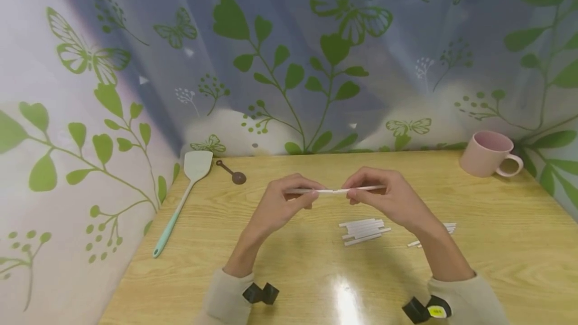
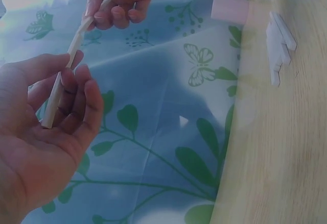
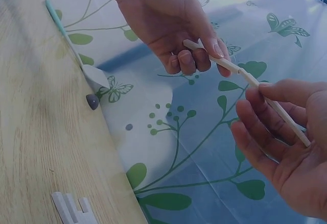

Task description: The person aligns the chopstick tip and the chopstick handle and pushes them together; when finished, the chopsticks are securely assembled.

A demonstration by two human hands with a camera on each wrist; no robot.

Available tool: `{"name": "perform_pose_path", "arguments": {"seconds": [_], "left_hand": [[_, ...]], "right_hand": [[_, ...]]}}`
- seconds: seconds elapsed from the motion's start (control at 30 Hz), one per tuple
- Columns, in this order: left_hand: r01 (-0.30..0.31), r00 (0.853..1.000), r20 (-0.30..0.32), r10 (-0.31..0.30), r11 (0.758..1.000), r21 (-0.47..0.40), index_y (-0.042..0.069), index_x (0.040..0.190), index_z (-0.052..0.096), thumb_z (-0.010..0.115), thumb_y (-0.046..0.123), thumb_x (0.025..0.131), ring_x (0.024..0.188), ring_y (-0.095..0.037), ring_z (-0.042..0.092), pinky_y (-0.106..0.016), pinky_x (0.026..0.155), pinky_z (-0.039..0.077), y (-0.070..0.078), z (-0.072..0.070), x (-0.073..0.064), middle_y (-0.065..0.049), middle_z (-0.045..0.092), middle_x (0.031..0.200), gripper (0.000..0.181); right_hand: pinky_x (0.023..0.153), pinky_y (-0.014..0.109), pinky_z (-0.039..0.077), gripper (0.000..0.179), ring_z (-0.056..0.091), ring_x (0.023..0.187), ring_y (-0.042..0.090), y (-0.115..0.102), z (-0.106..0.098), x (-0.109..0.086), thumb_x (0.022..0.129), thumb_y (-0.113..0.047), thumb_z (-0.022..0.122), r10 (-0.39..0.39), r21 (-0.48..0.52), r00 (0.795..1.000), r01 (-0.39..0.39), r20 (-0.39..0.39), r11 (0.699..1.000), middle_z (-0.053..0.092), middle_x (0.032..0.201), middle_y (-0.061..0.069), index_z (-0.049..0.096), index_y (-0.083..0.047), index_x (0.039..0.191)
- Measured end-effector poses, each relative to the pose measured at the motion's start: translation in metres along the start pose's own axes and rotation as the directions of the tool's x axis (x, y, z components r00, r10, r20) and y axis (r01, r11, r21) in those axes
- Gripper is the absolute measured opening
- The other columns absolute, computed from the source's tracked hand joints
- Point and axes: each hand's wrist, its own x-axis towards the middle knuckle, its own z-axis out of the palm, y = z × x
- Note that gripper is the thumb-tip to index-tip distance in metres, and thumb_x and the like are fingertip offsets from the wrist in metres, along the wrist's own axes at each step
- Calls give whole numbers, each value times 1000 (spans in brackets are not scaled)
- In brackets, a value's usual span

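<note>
A thin white stick [image 1: 326, 191] is held up level above the table between both hands. Near its middle it has a notch and a slight kink, seen clearly in the right wrist view; I cannot tell whether the two halves are still joined. My left hand [image 1: 289, 199] pinches the left half between thumb and fingers, its end lying along the palm in the left wrist view. The right half is pinched the same way by my right hand [image 1: 379, 197]. Below the hands lies a pile of white sticks [image 1: 363, 229]. More thin white sticks [image 1: 450, 227] are partly hidden behind the right forearm.
At the left of the wooden table [image 1: 289, 265] lies a spatula [image 1: 180, 209] with a mint handle, and beside it a small brown spoon [image 1: 235, 175]. A pink mug [image 1: 487, 154] stands at the back right. A patterned curtain [image 1: 289, 64] hangs behind the table.
</note>
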Motion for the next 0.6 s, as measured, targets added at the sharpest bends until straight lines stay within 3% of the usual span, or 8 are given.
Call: {"name": "perform_pose_path", "arguments": {"seconds": [0.23,0.6], "left_hand": [[-6,1000,1,6,999,-31,11,115,78,71,16,101,79,-22,70,-39,79,61,1,0,-1,-10,73,106,17],[-26,1000,5,26,999,-44,12,116,78,69,18,102,80,-23,70,-39,77,60,2,-2,-2,-3,73,105,17]], "right_hand": [[86,43,62,11,73,92,28,0,1,-1,102,-15,69,16,21,1000,-16,-8,1000,71,104,12,73,-11,111],[89,41,61,15,74,93,31,1,4,-1,102,-15,69,34,84,999,-31,-30,996,73,103,12,72,-6,114]]}}
